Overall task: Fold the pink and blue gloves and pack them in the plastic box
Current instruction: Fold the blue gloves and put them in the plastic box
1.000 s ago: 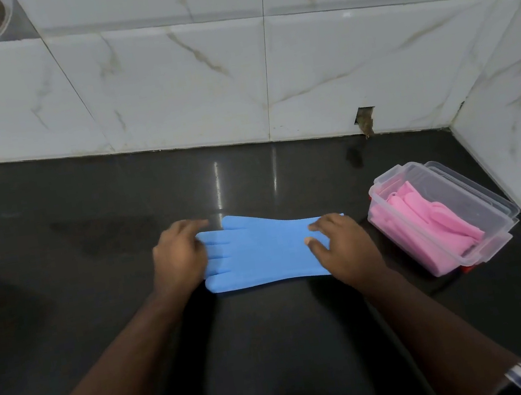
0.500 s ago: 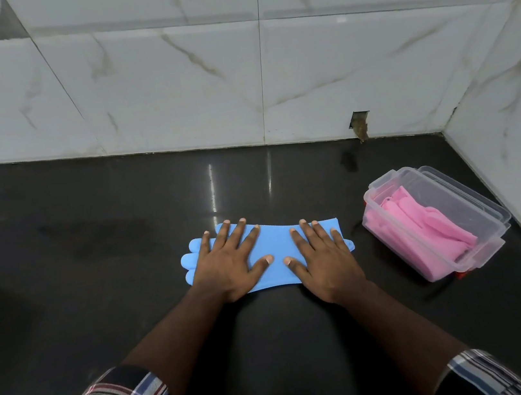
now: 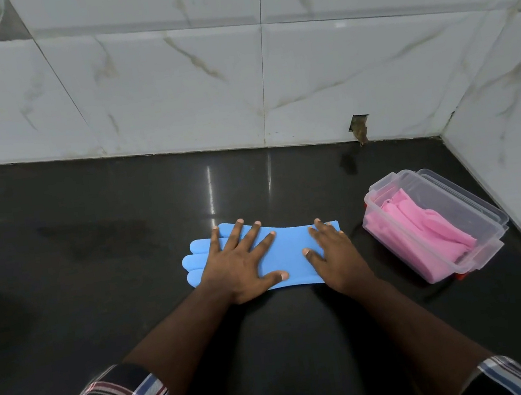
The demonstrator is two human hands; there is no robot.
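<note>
Black counter (image 3: 92, 256) — blue gloves (image 3: 289, 255), no writing

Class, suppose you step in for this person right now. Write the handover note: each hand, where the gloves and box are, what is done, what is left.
Left hand: open, palm flat on the finger end of the blue glove, no grip.
Right hand: open, flat on the cuff end, no grip.
Blue glove: lying flat on the black counter, fingers pointing left; whether it is one glove or a stacked pair cannot be told.
Pink gloves: folded inside the plastic box, which stands open to the right, no lid in sight.
Done: pink packed.
Left: fold the blue, put it in the box.
</note>
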